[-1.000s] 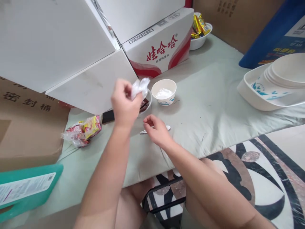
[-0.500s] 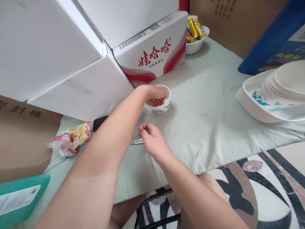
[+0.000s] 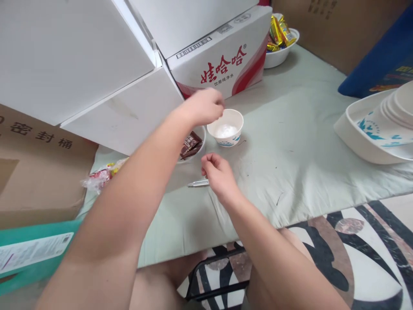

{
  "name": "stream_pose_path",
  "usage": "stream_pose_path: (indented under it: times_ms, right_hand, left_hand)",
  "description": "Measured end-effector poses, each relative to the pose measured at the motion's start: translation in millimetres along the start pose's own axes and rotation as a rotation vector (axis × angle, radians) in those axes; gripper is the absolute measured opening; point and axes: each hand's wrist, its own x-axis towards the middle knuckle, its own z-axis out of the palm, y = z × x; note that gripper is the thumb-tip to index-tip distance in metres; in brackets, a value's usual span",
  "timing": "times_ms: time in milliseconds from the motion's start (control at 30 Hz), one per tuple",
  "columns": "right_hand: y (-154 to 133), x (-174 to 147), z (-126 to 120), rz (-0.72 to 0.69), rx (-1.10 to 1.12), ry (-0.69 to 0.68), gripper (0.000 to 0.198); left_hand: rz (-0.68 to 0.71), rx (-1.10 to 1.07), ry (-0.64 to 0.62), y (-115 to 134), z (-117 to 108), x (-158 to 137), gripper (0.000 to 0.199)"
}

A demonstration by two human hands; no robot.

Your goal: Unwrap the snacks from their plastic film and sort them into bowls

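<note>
My left hand (image 3: 209, 105), slightly blurred, hovers over the left rim of a white paper cup (image 3: 235, 138) with a blue leaf print. Its fingers are curled together and point down; whether anything is between them is hidden. Inside the cup lies something whitish and shiny (image 3: 226, 130). Below the cup, my right hand (image 3: 219, 172) is held in a loose fist close to the cloth, with nothing visible in it. Just left of it a slim silvery cutter knife (image 3: 198, 184) lies on the cloth. Under my left forearm stands a bowl (image 3: 202, 144) with brown cocoa packets (image 3: 191, 145).
White boxes (image 3: 129, 116) and a red-and-white water carton (image 3: 222, 71) wall off the back left. A bowl of gold-wrapped snacks (image 3: 279, 38) stands behind. To the right, a white tray (image 3: 350, 137) holds stacked paper cups (image 3: 380, 122). Wrapped sweets (image 3: 101, 174) lie left.
My left hand has come up out of the paper cup and moved to its upper left. The cup's whitish contents and the brown packets now show. The view has shifted a little.
</note>
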Motion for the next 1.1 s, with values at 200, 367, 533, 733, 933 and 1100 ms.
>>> stream_pose_path:
  times_ms: [200, 367, 533, 733, 933, 1100]
  right_hand:
    - [9.3, -11.5, 10.7, -0.139, -0.044, 0.036, 0.012]
    - [30.9, -18.6, 19.6, -0.448, -0.267, 0.234, 0.019]
    - [52.8, -49.4, 18.1, -0.776, -0.667, 0.204, 0.029]
    - [79.1, -52.2, 45.7, -0.734, -0.973, -0.071, 0.022]
    - [95.6, 17.8, 177.1, -0.896, -1.173, -0.565, 0.048]
    - [106.3, 103.1, 267.7, -0.852, -1.371, -0.766, 0.096]
  left_hand:
    - [-0.007, -0.542, 0.446, -6.6, -78.2, -179.0, 0.035]
    - [-0.647, -0.713, 0.651, -77.1, -50.1, -275.8, 0.051]
    - [-0.721, -0.897, 0.609, -113.8, -67.1, -295.7, 0.046]
    - [-0.715, -1.069, 0.742, -139.0, -111.1, -304.9, 0.046]
    - [-0.740, -1.206, 0.708, -153.8, -122.9, -312.9, 0.042]
    - [-0.757, -1.251, 0.712, -157.2, -131.2, -312.9, 0.043]
